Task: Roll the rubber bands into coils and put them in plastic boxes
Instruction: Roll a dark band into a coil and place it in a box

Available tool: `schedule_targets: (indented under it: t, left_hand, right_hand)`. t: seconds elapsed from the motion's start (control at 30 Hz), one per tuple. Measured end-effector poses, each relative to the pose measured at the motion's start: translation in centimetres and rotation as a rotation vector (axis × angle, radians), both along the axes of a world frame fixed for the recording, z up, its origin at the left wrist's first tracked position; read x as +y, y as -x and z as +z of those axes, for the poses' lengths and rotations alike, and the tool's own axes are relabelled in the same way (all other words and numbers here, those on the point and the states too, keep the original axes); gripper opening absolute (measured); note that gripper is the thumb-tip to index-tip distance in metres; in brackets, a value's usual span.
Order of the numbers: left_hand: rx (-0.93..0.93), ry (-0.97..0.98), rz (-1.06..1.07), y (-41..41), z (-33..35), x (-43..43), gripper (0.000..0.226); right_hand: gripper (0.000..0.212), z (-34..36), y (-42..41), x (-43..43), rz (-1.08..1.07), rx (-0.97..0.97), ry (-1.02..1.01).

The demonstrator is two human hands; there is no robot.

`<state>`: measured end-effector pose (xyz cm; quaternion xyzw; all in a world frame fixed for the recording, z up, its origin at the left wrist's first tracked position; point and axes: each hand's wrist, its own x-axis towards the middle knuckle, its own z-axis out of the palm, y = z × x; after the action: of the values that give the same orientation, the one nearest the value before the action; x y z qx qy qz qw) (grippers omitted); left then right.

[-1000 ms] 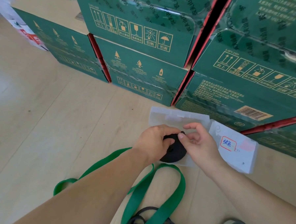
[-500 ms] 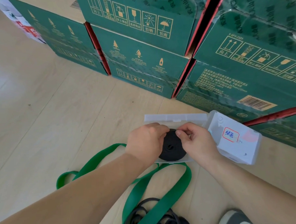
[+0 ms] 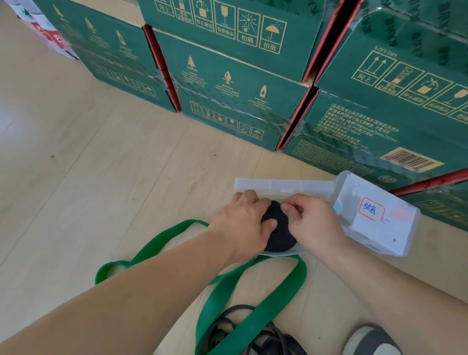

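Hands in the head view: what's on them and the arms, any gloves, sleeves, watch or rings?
Nothing worn shows. The left hand and the right hand are ungloved, with no rings or watch visible. The left forearm and the right forearm are bare, with no sleeve before the frame edge.

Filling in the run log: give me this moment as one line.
step: seating black coil in clear box | left hand: grips coil | right hand: pinches coil | green band: loose on floor
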<state>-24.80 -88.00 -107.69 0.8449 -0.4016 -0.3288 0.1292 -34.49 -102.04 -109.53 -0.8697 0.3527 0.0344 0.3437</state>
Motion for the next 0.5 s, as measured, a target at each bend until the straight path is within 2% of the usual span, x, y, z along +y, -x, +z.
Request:
schedule_targets:
  t: [0.1, 0.27, 0.37, 0.5]
  left_hand:
    - [-0.049, -0.112, -0.035, 0.4, 0.3, -0.7, 0.045]
    - [-0.083, -0.135, -0.093, 0.5, 0.1, -0.8, 0.045]
    - [-0.089, -0.030, -0.155, 0.8, -0.9, 0.6, 0.056]
    - [-0.074, 0.184, -0.217, 1.1, -2.2, 3.2, 0.063]
  right_hand:
    - [0.021, -0.4, 0.2, 0.7, 0.081, 0.114, 0.156]
    - [0.026, -1.0, 1.7, 0.9, 0.110, 0.103, 0.235]
    - [0.031, -0.9, 1.9, 0.6, 0.143, 0.180, 0.323]
    - [0.024, -0.7, 1.6, -0.1, 0.178, 0.187, 0.403]
